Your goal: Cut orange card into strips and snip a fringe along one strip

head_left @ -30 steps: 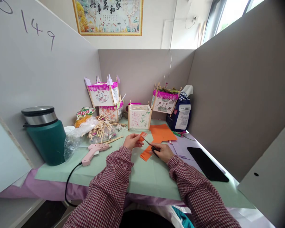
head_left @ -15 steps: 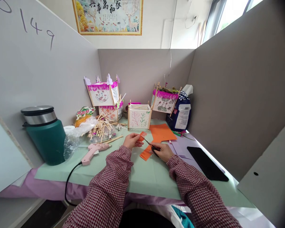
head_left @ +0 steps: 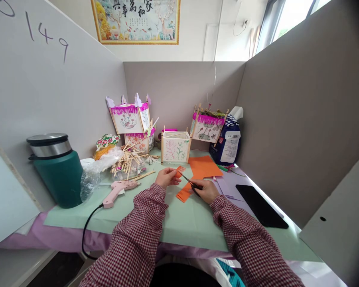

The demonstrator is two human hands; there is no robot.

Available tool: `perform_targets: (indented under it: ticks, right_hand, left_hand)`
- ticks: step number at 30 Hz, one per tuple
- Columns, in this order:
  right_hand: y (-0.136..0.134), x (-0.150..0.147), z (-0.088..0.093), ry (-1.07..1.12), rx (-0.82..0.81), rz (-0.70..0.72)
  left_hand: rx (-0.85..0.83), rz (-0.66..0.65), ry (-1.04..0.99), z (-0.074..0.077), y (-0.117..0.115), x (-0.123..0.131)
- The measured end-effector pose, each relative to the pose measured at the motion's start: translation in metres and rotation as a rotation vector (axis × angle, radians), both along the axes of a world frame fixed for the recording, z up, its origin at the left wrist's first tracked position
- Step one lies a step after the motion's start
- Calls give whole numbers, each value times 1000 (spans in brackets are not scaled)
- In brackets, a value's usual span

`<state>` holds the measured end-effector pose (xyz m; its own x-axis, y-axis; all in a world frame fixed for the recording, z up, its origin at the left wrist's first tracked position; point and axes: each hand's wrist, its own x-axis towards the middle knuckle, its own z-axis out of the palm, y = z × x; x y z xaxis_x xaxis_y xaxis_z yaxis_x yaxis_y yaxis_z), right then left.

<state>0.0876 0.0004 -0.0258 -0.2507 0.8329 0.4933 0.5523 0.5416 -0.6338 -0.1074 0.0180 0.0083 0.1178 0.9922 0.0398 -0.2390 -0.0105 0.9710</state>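
My left hand (head_left: 168,177) pinches a small orange paper strip (head_left: 180,170) whose upper edge is cut into a fringe. Wrapped round the handles of black scissors (head_left: 195,186), my right hand (head_left: 208,191) keeps the blades pointing up and left at the strip. Below the scissors lies another orange paper strip (head_left: 184,193) on the green table cover. A larger orange sheet (head_left: 205,166) rests just behind my right hand. Beyond my hands stands a small lantern (head_left: 176,146) with a wooden stick frame and plant drawings on its white panels.
To the left lie a pink glue gun (head_left: 119,192) with a black cord and a heap of wooden sticks (head_left: 128,161). A green bottle (head_left: 58,171) stands at far left. Fringed lanterns (head_left: 128,118) are stacked behind. On the right are purple paper (head_left: 229,189) and a black phone-like slab (head_left: 261,205).
Both hands stay almost in place. The scissors and the fringed strip have shifted only very slightly.
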Motion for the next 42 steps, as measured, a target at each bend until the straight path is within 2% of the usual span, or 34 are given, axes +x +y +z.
perform_targets:
  ticks: [21, 29, 36, 42]
  right_hand:
    - [0, 0, 0, -1, -11, -2]
    - [2, 0, -4, 10, -35, -11]
    - [-5, -3, 5, 3, -77, -11]
    - [-6, -3, 5, -10, -102, 32]
  left_hand:
    - [4, 6, -30, 0, 0, 0]
    - [-14, 71, -77, 2, 1, -1]
    - [-18, 161, -123, 3, 3, -5]
    - [-33, 159, -123, 2, 4, -5]
